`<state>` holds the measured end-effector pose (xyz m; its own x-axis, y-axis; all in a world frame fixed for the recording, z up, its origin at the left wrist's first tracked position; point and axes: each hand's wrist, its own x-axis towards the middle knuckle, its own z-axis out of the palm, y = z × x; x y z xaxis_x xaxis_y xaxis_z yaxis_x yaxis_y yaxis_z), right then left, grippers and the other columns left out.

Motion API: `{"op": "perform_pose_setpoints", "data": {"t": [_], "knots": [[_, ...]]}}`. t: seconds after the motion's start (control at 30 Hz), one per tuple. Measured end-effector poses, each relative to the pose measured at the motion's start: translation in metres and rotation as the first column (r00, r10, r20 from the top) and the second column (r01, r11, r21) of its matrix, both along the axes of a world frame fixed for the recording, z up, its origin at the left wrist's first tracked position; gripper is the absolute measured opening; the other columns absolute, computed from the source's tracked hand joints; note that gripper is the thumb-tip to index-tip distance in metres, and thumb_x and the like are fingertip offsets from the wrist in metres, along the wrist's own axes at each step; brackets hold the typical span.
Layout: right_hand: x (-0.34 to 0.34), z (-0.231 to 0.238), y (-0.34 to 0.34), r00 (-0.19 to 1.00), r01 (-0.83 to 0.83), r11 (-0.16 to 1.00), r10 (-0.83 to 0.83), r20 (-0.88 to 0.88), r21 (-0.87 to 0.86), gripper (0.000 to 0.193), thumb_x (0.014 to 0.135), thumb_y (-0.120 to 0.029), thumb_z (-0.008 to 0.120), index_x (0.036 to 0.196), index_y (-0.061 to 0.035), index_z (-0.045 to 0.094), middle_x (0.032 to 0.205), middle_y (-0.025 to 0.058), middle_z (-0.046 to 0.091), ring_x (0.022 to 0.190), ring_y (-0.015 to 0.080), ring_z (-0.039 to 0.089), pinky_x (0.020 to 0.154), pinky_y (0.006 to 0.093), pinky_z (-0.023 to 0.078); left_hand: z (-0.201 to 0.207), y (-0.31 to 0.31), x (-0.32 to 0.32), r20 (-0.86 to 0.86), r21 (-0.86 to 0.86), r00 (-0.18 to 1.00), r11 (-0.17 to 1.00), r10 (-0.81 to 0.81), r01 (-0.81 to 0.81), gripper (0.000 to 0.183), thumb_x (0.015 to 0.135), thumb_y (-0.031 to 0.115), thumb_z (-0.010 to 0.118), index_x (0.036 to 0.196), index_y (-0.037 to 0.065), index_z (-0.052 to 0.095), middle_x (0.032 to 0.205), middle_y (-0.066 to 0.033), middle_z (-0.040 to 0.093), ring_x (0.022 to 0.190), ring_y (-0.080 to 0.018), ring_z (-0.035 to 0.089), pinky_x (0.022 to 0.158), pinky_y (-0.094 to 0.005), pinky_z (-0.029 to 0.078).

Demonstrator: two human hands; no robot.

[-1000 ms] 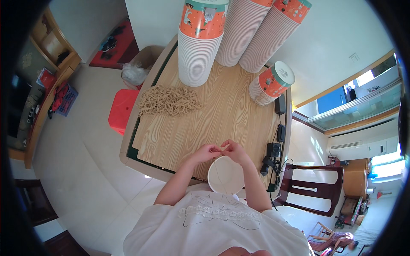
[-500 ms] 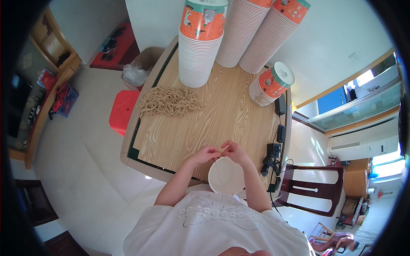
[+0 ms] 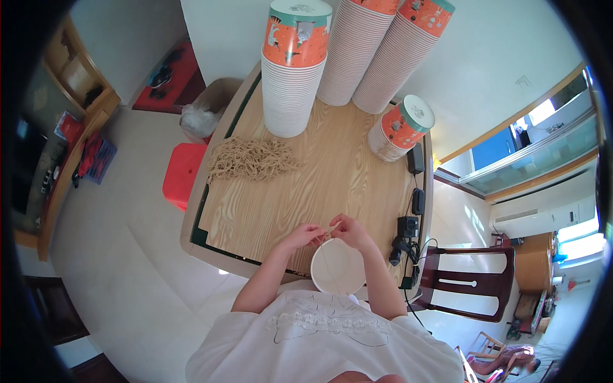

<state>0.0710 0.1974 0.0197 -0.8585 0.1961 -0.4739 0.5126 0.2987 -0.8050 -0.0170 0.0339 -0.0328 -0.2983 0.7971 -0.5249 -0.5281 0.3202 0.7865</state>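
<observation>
Two hands, head view: we see the left hand (image 3: pixel 305 237) and the right hand (image 3: pixel 350 231) meet at the far rim of a white paper bucket (image 3: pixel 345 271), fingertips nearly touching.
Left hand's state: narrow, thumb and fingers drawn together on what we judge to be the thin cord (image 3: pixel 327 258).
Right hand's state: narrow too, pinching at the same spot; we cannot tell any knot or loop at this size.
Bucket's place: near side of the wooden table (image 3: pixel 319 191), between the forearms and close against the white shirt (image 3: pixel 306 338); we cannot tell what bears its weight.
Bucket's axis: its round mouth faces up toward us.
Cord's line: near to far across the mouth, its near end a little to the right, its far end at the fingertips.
Nearer hand: the right lies more squarely beyond the far rim, while the left comes in from the rim's far left.
Cord pile (image 3: pixel 252 159): far and left of both hands, well apart from them, a loose tan tangle with no single long axis.
Bucket stacks: we find a tall stack (image 3: pixel 294 96) just beyond the pile and a short stack (image 3: pixel 389 142) at the far right.
</observation>
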Motion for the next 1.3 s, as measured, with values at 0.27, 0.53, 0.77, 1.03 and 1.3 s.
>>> {"op": "perform_pose_setpoints", "data": {"t": [0.27, 0.53, 0.77, 1.03, 1.3], "knots": [[0.002, -0.005, 0.002, 1.0, 0.007, 1.0, -0.008, -0.013, -0.026, 0.022, 0.072, 0.0, 0.058, 0.093, -0.004, 0.053, 0.067, 0.0031, 0.057, 0.062, 0.009, 0.054, 0.055, 0.0224, 0.043, -0.009, 0.002, 0.003, -0.007, 0.026, 1.0, 0.999, 0.03, -0.03, 0.016, 0.082, 0.024, 0.057, 0.087, 0.009, 0.061, 0.077, 0.0024, 0.062, 0.063, -0.0066, 0.055, 0.055, -0.0198, 0.039], [-0.008, -0.016, 0.01, 0.998, 0.029, 0.991, -0.022, 0.058, -0.127, 0.019, 0.074, -0.003, 0.06, 0.092, -0.0029, 0.055, 0.069, 0.0036, 0.058, 0.065, 0.0095, 0.055, 0.058, 0.0224, 0.043, -0.006, 0.002, -0.001, -0.065, 0.05, 0.998, 0.999, 0.007, -0.004, 0.013, 0.08, 0.019, 0.059, 0.086, 0.008, 0.061, 0.076, 0.001, 0.062, 0.062, -0.0067, 0.055, 0.053, -0.0192, 0.039], [-0.023, 0.003, 0.013, 0.99, -0.122, 0.988, 0.128, 0.057, -0.091, 0.024, 0.072, -0.004, 0.063, 0.095, -0.0026, 0.056, 0.072, 0.004, 0.06, 0.067, 0.0102, 0.055, 0.061, 0.0228, 0.044, 0.002, 0.006, -0.002, -0.039, 0.015, 0.986, 0.987, 0.159, -0.159, 0.011, 0.08, 0.016, 0.059, 0.079, 0.006, 0.058, 0.071, -0.0006, 0.059, 0.058, -0.0075, 0.053, 0.053, -0.0201, 0.041], [-0.017, 0.012, 0.011, 0.994, -0.08, 0.994, 0.085, 0.067, -0.075, 0.025, 0.071, -0.004, 0.063, 0.094, -0.0057, 0.054, 0.072, 0.0036, 0.06, 0.067, 0.0097, 0.055, 0.06, 0.0232, 0.043, 0.004, 0.004, -0.003, -0.077, 0.015, 0.985, 0.988, 0.158, -0.157, 0.011, 0.08, 0.017, 0.058, 0.081, 0.005, 0.058, 0.072, -0.0008, 0.059, 0.06, -0.0079, 0.053, 0.053, -0.0204, 0.041], [-0.014, 0.011, 0.013, 0.994, -0.082, 0.992, 0.088, 0.061, -0.094, 0.026, 0.071, -0.003, 0.062, 0.095, -0.0056, 0.051, 0.07, 0.0025, 0.058, 0.066, 0.0087, 0.054, 0.058, 0.0231, 0.042, 0.005, 0.007, -0.001, -0.105, 0.039, 0.984, 0.99, 0.142, -0.138, 0.012, 0.08, 0.016, 0.058, 0.084, 0.004, 0.058, 0.074, -0.0029, 0.059, 0.06, -0.0092, 0.054, 0.055, -0.0221, 0.043]]}}
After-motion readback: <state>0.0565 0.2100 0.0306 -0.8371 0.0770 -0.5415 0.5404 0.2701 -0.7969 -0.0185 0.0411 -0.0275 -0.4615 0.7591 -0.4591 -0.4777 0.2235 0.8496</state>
